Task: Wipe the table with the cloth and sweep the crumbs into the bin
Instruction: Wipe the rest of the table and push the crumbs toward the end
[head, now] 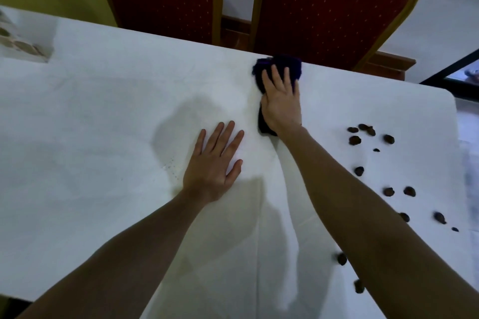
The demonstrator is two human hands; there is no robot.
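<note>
**Right hand flat on cloth at far tabletop edge, left hand braced flat mid-table**

Near: both bare forearms come in from the bottom edge over the white-covered tabletop (90,116). The covering has a crease running away from the camera between the two arms.

Crumbs (388,191): dark brown bits scattered on the right part of the tabletop, outside the right forearm, from the near right up towards the far right corner. One or two sit just beside the forearm; the rest lie apart from it. None touch the cloth.

Left hand (213,167): palm down, fingers straight and slightly spread, resting flat on the covering. Holds nothing.

Right hand (281,101): further out, palm down on the cloth (278,65), fingers straight, pressing rather than gripping. Can't see the thumb.

Cloth: dark purple, bunched, at the far edge of the tabletop. It shows beyond the fingertips and at the wrist on the left side.

Far left: a pale object (18,41) on the tabletop, too blurred to identify.

Beyond the far edge: two red upholstered chairs (334,8) with wooden frames, backs towards the tabletop.

No bin in view.
</note>
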